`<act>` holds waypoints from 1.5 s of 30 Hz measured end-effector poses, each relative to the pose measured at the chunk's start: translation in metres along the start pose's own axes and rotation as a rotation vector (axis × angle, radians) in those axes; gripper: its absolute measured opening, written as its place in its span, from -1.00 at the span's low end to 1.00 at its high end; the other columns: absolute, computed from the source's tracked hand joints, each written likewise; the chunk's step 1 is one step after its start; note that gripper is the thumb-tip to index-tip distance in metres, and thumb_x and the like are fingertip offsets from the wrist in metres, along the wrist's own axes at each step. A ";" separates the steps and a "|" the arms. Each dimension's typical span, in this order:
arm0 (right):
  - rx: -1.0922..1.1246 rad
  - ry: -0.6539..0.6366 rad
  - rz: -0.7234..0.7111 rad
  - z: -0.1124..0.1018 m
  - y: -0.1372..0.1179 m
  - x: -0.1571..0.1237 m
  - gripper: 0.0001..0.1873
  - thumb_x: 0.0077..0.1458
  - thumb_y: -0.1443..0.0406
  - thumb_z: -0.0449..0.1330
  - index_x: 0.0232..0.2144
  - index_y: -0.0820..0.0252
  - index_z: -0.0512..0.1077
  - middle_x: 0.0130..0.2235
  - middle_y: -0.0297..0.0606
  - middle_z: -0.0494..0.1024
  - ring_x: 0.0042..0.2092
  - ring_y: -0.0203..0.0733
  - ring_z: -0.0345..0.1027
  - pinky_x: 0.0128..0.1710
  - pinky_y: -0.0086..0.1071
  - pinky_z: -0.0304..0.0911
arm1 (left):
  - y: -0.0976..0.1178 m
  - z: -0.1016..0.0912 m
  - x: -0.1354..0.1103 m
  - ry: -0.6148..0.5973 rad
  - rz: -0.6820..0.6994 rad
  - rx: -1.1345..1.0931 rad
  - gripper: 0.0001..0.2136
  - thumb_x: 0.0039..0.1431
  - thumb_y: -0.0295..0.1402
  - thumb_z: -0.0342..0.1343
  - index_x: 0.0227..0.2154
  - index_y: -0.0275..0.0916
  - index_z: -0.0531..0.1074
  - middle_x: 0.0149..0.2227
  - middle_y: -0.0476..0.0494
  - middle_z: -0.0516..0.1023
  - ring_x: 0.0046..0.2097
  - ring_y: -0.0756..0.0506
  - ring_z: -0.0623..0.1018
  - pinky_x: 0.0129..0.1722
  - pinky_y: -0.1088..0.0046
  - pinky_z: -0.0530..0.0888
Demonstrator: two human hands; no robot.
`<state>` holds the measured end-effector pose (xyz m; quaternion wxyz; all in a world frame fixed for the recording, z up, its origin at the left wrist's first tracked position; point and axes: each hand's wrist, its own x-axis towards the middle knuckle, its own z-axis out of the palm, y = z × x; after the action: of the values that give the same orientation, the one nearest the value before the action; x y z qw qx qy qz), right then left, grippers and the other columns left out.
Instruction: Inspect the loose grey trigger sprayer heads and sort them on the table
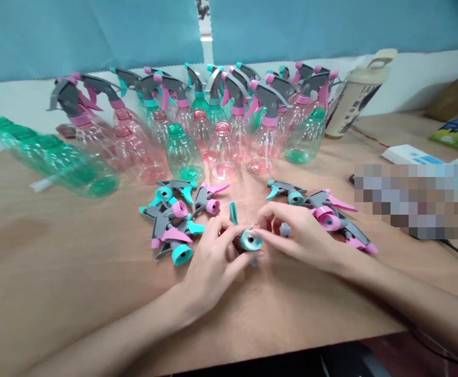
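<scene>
My left hand (217, 256) is closed around a trigger spray head whose teal collar (251, 240) faces up, showing a white ring and dark hole inside. At the collar's upper edge, the thumb and forefinger of my right hand (295, 230) are pinched together; whatever is between them is too small to make out. Beneath the right hand lies a small grey piece (285, 229). Loose spray heads in grey, teal and pink lie left of my hands (170, 220). More of them, including one with a pink collar (328, 220), lie to the right, partly behind my right hand.
Behind stand several clear pink bottles (223, 152) and green bottles (185, 154), some capped with spray heads. Tilted green bottles (83, 167) are at left. A cream tumbler (357, 97), a white power strip (413, 157) and a pixelated patch are at right.
</scene>
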<state>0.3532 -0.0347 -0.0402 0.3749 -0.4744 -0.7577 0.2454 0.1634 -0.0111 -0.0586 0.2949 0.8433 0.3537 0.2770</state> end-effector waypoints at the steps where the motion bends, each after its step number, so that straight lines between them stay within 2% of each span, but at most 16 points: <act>1: 0.000 0.017 -0.016 0.001 0.001 0.000 -0.92 0.14 0.33 0.16 -0.40 0.19 0.32 -0.44 -0.40 0.40 -0.46 -0.39 0.24 -0.49 -0.51 0.19 | 0.000 0.000 0.000 -0.004 -0.004 -0.005 -0.79 0.15 -0.35 0.18 -0.14 -0.12 0.41 -0.33 0.02 0.23 -0.45 0.05 0.35 -0.40 0.47 0.39; 4: -0.046 0.053 -0.107 0.002 0.004 -0.002 -0.92 0.12 0.37 0.15 -0.41 0.19 0.31 -0.45 -0.40 0.38 -0.46 -0.38 0.23 -0.48 -0.48 0.18 | -0.001 -0.001 0.000 -0.006 -0.004 0.013 -0.79 0.15 -0.36 0.17 -0.14 -0.12 0.41 -0.38 0.04 0.23 -0.49 0.06 0.31 -0.47 0.52 0.35; 9: -0.166 0.046 -0.200 0.001 0.006 -0.004 -0.99 0.10 0.37 0.17 -0.37 0.20 0.38 -0.45 -0.37 0.42 -0.44 -0.35 0.27 -0.45 -0.45 0.16 | -0.001 -0.003 0.001 0.029 -0.008 0.063 -0.83 0.15 -0.39 0.17 -0.19 -0.14 0.41 -0.41 0.05 0.29 -0.46 0.03 0.33 -0.44 0.52 0.33; 14: -0.409 0.116 -0.280 0.003 0.002 -0.008 -0.87 0.14 0.33 0.12 -0.33 0.23 0.47 -0.56 -0.37 0.43 -0.52 -0.32 0.27 -0.51 -0.41 0.10 | -0.002 -0.004 0.002 0.045 -0.019 0.087 -0.88 0.13 -0.36 0.18 -0.27 -0.18 0.40 -0.44 0.04 0.30 -0.46 0.01 0.33 -0.46 0.51 0.30; 17: -0.433 0.146 -0.262 0.008 -0.003 -0.012 -0.84 0.13 0.32 0.14 -0.28 0.25 0.49 -0.61 -0.41 0.45 -0.60 -0.35 0.25 -0.55 -0.42 0.09 | -0.002 -0.004 0.002 0.052 -0.005 0.113 -0.92 0.11 -0.43 0.16 -0.34 -0.21 0.38 -0.46 0.05 0.28 -0.43 -0.01 0.34 -0.44 0.50 0.30; 20: -0.414 0.148 -0.215 0.013 -0.006 -0.016 -0.83 0.12 0.34 0.15 -0.23 0.25 0.50 -0.53 -0.38 0.55 -0.61 -0.38 0.26 -0.56 -0.44 0.10 | -0.002 -0.004 0.001 0.045 0.000 0.128 -0.92 0.09 -0.49 0.14 -0.36 -0.23 0.36 -0.47 0.05 0.27 -0.42 -0.02 0.34 -0.43 0.50 0.30; 23: -0.425 0.181 -0.205 0.016 -0.006 -0.018 -0.83 0.12 0.33 0.15 -0.25 0.26 0.51 -0.53 -0.36 0.55 -0.60 -0.37 0.27 -0.55 -0.44 0.10 | -0.003 -0.003 0.000 0.036 0.031 0.123 -0.85 0.15 -0.50 0.09 -0.22 -0.22 0.37 -0.44 0.03 0.29 -0.43 -0.01 0.34 -0.43 0.50 0.31; 27: -0.348 0.176 -0.172 0.020 -0.001 -0.019 -0.81 0.16 0.31 0.11 -0.23 0.24 0.49 -0.65 -0.46 0.40 -0.63 -0.38 0.21 -0.57 -0.47 0.10 | -0.006 -0.002 -0.002 0.025 0.071 0.130 -0.76 0.23 -0.46 0.02 -0.04 -0.18 0.34 -0.40 0.00 0.33 -0.43 -0.01 0.36 -0.41 0.49 0.36; 35: -0.150 0.138 -0.175 0.021 0.009 -0.018 -0.78 0.16 0.28 0.12 -0.19 0.25 0.47 -0.67 -0.49 0.39 -0.67 -0.41 0.14 -0.61 -0.50 0.10 | -0.008 -0.001 -0.001 -0.003 0.070 0.103 -0.73 0.28 -0.41 -0.01 0.03 -0.15 0.31 -0.34 -0.03 0.33 -0.40 -0.01 0.37 -0.37 0.46 0.40; 38: -0.255 0.133 -0.230 0.016 0.007 -0.015 -0.83 0.17 0.30 0.11 -0.26 0.25 0.48 -0.61 -0.42 0.46 -0.63 -0.40 0.20 -0.57 -0.49 0.12 | -0.005 -0.001 -0.001 -0.015 0.080 0.075 -0.73 0.28 -0.41 -0.01 0.02 -0.13 0.32 -0.30 -0.04 0.30 -0.36 -0.02 0.39 -0.35 0.46 0.41; 41: -0.434 0.185 -0.292 0.013 0.001 -0.014 -0.86 0.15 0.33 0.14 -0.30 0.26 0.48 -0.52 -0.33 0.54 -0.58 -0.36 0.27 -0.53 -0.44 0.13 | -0.002 -0.001 -0.001 0.017 0.092 0.069 -0.75 0.27 -0.41 -0.01 0.00 -0.18 0.33 -0.27 -0.08 0.29 -0.30 -0.05 0.39 -0.30 0.42 0.42; 45: -0.508 0.243 -0.309 0.016 -0.005 -0.016 -0.88 0.14 0.32 0.15 -0.35 0.25 0.49 -0.56 -0.35 0.51 -0.58 -0.34 0.26 -0.53 -0.42 0.13 | -0.001 -0.001 -0.002 0.062 0.103 0.100 -0.81 0.25 -0.37 0.04 -0.09 -0.22 0.36 -0.30 -0.08 0.29 -0.29 -0.07 0.38 -0.28 0.38 0.41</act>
<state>0.3421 -0.0518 -0.0512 0.3650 -0.4580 -0.8075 -0.0698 0.1614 -0.0118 -0.0591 0.2266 0.8651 0.3324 0.2995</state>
